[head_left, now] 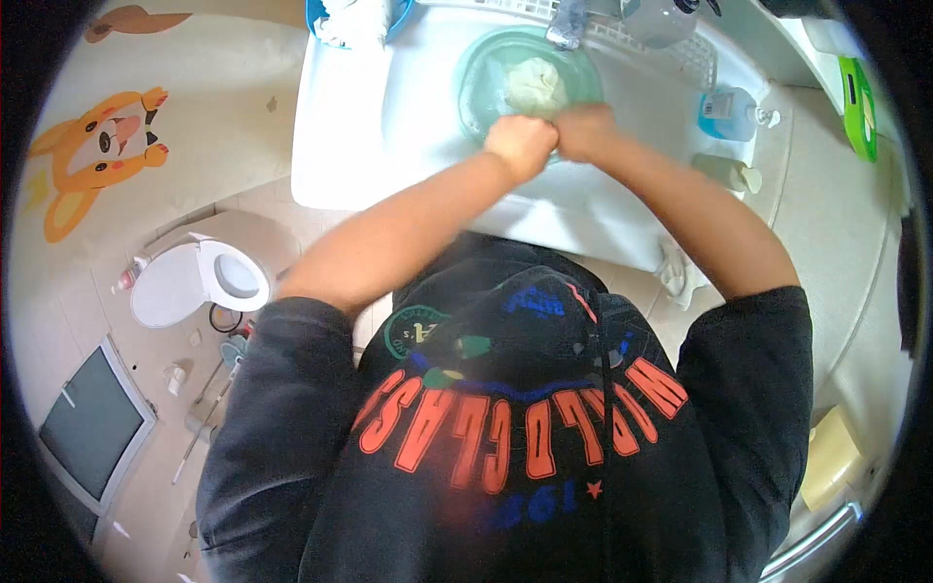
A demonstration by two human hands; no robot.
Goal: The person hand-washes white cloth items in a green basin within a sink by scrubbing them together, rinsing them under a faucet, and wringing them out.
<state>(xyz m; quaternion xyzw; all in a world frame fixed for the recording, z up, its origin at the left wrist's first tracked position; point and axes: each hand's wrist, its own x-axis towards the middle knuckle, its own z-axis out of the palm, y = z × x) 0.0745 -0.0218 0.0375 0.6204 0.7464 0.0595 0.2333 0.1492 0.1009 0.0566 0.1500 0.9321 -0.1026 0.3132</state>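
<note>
Both of my hands are closed and pressed together over the near side of a translucent green basin [473, 109] set in the white sink [340, 126]. A pale, bunched wet cloth [536, 85] lies in the basin. Its near end runs up to my knuckles. My left hand [525, 146] is a fist gripping that end, though the part inside the fingers is hidden. Against it on the right, my right hand [586, 133] is closed on the cloth too, slightly blurred. Water seems to lie around the cloth.
A blue basin [313, 29] holding white cloth stands at the sink's far left. On the right are a blue soap bottle [727, 113] with a pump and a pale green bottle [724, 173]. A white cloth [674, 272] hangs by the front edge. A toilet [199, 282] stands to the left.
</note>
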